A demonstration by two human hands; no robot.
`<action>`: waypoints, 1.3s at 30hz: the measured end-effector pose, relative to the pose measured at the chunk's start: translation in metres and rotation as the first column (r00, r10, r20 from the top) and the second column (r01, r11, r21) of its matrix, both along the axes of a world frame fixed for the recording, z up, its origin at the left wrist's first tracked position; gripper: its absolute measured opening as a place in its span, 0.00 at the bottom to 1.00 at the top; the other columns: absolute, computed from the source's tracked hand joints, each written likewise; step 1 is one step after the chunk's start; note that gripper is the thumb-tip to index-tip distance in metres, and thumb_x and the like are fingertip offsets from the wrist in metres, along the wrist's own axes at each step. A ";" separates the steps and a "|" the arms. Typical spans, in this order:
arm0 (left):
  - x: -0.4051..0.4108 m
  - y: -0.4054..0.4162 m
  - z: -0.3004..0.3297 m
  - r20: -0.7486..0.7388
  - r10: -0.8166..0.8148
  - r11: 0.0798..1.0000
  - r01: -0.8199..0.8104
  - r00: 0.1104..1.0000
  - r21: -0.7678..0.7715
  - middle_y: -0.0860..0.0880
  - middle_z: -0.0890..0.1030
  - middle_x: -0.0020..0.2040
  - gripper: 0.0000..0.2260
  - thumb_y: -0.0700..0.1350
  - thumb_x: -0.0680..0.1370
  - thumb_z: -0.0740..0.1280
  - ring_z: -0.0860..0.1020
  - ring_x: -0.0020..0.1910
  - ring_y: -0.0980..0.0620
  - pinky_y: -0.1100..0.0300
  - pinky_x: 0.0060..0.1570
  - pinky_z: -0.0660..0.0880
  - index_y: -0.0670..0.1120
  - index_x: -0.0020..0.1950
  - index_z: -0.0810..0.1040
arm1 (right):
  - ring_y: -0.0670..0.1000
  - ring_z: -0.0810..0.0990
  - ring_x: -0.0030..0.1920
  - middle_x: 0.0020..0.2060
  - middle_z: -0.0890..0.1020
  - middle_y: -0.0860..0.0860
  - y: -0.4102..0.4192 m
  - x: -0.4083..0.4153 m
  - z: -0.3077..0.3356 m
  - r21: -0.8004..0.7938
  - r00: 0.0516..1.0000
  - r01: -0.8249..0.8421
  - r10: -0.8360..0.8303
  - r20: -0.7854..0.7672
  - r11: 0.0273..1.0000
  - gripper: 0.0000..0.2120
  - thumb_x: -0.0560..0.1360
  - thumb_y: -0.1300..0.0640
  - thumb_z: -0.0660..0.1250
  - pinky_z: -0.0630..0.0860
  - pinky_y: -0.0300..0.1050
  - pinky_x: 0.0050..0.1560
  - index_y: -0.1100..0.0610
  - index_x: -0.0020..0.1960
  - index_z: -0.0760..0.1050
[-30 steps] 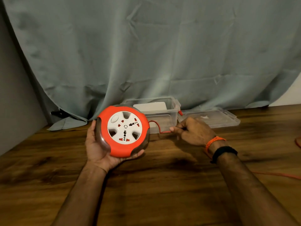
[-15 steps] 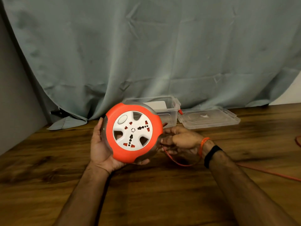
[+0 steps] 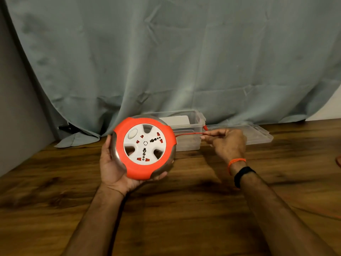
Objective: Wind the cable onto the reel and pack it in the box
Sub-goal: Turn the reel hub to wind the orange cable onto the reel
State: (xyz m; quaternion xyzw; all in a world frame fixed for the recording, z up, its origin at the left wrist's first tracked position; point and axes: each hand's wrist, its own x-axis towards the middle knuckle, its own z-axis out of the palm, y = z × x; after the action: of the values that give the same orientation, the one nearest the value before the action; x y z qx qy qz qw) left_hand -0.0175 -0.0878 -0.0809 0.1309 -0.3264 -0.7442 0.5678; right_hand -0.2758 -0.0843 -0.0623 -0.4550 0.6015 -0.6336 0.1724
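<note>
Two hands: left hand point(image 3: 114, 163) cups the reel point(image 3: 144, 148); right hand point(image 3: 226, 143) pinches the cable point(image 3: 188, 134) just right of the reel.
Advice: keep cable taut, feeding evenly.
Box point(image 3: 186, 126): open, directly behind the reel.

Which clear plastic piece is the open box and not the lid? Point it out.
The deep-walled box directly behind the reel; the lid lies flat to its right.

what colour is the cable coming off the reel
Orange-red cable, clearest in the head view.
</note>
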 end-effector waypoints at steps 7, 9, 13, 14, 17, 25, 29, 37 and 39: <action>-0.008 0.007 0.005 0.048 -0.097 0.994 0.094 0.994 0.054 0.42 0.85 0.56 0.28 0.69 0.76 0.55 0.85 0.47 0.36 0.33 0.38 0.79 0.52 0.49 0.88 | 0.49 0.82 0.50 0.46 0.86 0.48 0.000 0.001 -0.005 0.040 0.861 0.179 -0.137 -0.491 0.983 0.09 0.70 0.51 0.75 0.80 0.52 0.54 0.47 0.50 0.84; -0.008 0.009 0.007 0.045 -0.126 0.990 0.123 0.991 0.068 0.41 0.84 0.58 0.29 0.70 0.75 0.55 0.84 0.50 0.34 0.31 0.41 0.78 0.52 0.52 0.87 | 0.50 0.81 0.54 0.50 0.85 0.49 0.000 0.002 -0.005 0.111 0.887 0.097 -0.035 -0.461 0.989 0.12 0.70 0.52 0.75 0.78 0.52 0.58 0.50 0.54 0.82; -0.013 0.008 0.009 0.048 -0.202 0.979 0.201 0.978 0.039 0.41 0.84 0.59 0.32 0.69 0.78 0.49 0.83 0.54 0.35 0.32 0.46 0.78 0.51 0.56 0.86 | 0.54 0.79 0.56 0.53 0.84 0.52 0.001 0.009 -0.003 0.008 0.831 0.127 -0.102 -0.547 0.992 0.20 0.70 0.51 0.76 0.76 0.51 0.59 0.53 0.60 0.80; -0.015 0.009 0.009 0.043 -0.200 0.979 0.198 0.979 0.053 0.41 0.84 0.57 0.32 0.69 0.78 0.50 0.83 0.52 0.36 0.33 0.43 0.79 0.50 0.54 0.87 | 0.54 0.79 0.55 0.52 0.84 0.52 0.001 0.012 -0.002 -0.052 0.801 0.124 -0.131 -0.584 0.991 0.19 0.70 0.51 0.75 0.76 0.49 0.57 0.54 0.59 0.80; -0.019 0.012 0.009 0.090 -0.128 0.990 0.122 0.988 0.075 0.42 0.86 0.52 0.31 0.69 0.76 0.52 0.85 0.45 0.37 0.35 0.35 0.80 0.51 0.47 0.88 | 0.48 0.79 0.45 0.44 0.84 0.47 0.005 0.028 0.002 -0.180 0.786 -0.054 -0.070 -0.615 0.982 0.13 0.69 0.54 0.73 0.78 0.46 0.50 0.53 0.53 0.82; -0.017 0.006 0.001 0.157 -0.243 0.966 0.225 0.957 0.124 0.40 0.78 0.67 0.33 0.73 0.72 0.55 0.78 0.62 0.33 0.22 0.63 0.59 0.53 0.61 0.83 | 0.49 0.81 0.50 0.50 0.84 0.46 0.022 0.060 -0.001 -0.044 0.578 -0.298 0.144 -0.804 0.954 0.23 0.68 0.45 0.67 0.77 0.45 0.53 0.48 0.62 0.77; -0.016 0.009 0.003 0.214 -0.321 0.945 0.297 0.923 0.136 0.39 0.79 0.66 0.34 0.73 0.72 0.54 0.77 0.62 0.30 0.20 0.62 0.56 0.51 0.60 0.83 | 0.55 0.81 0.54 0.57 0.82 0.49 0.021 0.056 -0.005 -0.027 0.472 -0.285 0.116 -0.874 0.958 0.30 0.67 0.46 0.67 0.78 0.49 0.52 0.46 0.70 0.69; -0.026 0.013 0.007 0.207 -0.308 0.951 0.296 0.929 0.088 0.39 0.79 0.66 0.32 0.70 0.71 0.58 0.78 0.61 0.32 0.22 0.58 0.64 0.51 0.65 0.81 | 0.59 0.83 0.42 0.41 0.85 0.52 0.025 0.056 -0.001 -0.109 0.387 -0.062 -0.077 -0.919 0.992 0.27 0.61 0.38 0.67 0.75 0.48 0.42 0.48 0.58 0.77; -0.036 0.013 0.007 0.136 -0.172 0.985 0.169 0.976 0.035 0.39 0.82 0.62 0.29 0.66 0.74 0.58 0.81 0.57 0.37 0.29 0.56 0.73 0.48 0.61 0.83 | 0.58 0.81 0.42 0.38 0.83 0.53 0.030 0.069 -0.003 -0.019 0.525 0.121 -0.080 -0.847 0.992 0.29 0.60 0.30 0.63 0.74 0.47 0.43 0.51 0.49 0.80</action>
State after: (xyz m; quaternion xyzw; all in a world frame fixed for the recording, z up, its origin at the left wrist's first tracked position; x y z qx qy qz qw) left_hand -0.0535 -0.0749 -0.0739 0.1605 -0.3665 -0.7829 0.4764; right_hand -0.2065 -0.0541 -0.0655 -0.6656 0.6482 -0.3300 -0.1674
